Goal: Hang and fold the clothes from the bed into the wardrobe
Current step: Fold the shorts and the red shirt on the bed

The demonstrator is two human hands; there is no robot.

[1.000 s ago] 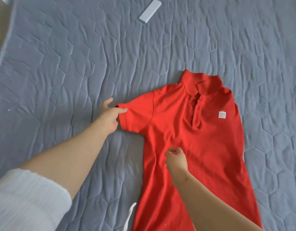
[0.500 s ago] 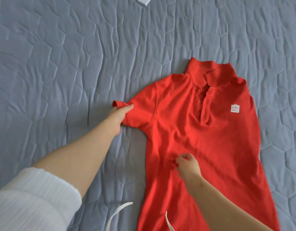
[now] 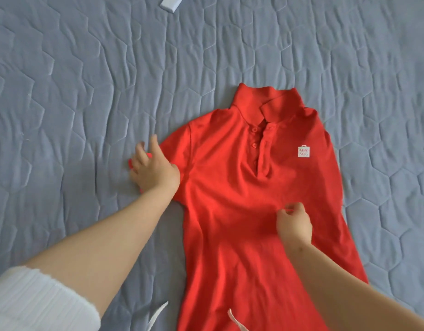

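A red polo shirt (image 3: 242,192) lies face up on the grey quilted bed cover (image 3: 74,103), collar away from me, with a small white logo on its chest. My left hand (image 3: 152,168) lies over the end of the shirt's left sleeve with fingers spread, pressing it flat; a bit of red cloth shows under the fingers. My right hand (image 3: 293,223) rests on the middle of the shirt's front, fingers curled, pinching a small fold of red fabric. The shirt's right sleeve is out of sight, folded under the body.
A white flat rectangular object (image 3: 171,2) lies on the bed at the top edge of view. Two white cords (image 3: 158,316) dangle at the bottom of view, near the shirt's lower part. Quilted cover surrounds the shirt on all sides.
My left hand let go of its pinch on the sleeve hem and now lies spread over the sleeve end. My right hand keeps its pinch on the shirt front.
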